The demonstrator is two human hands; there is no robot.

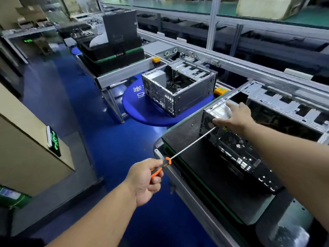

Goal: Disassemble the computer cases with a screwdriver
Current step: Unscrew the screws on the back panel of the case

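My left hand point(145, 179) is wrapped around the orange-black handle of the screwdriver point(187, 147). Its long axis runs up and right, with the tip at the rear-panel corner of the near computer case point(236, 148). That case lies on the black tray point(204, 163), near the tray's far edge, open side up, rear ports facing me. My right hand point(233, 116) rests on the case's top corner over the power supply point(220, 110), fingers spread flat. A second open case point(179, 88) sits on the blue round table point(135, 106); cables are visible inside it.
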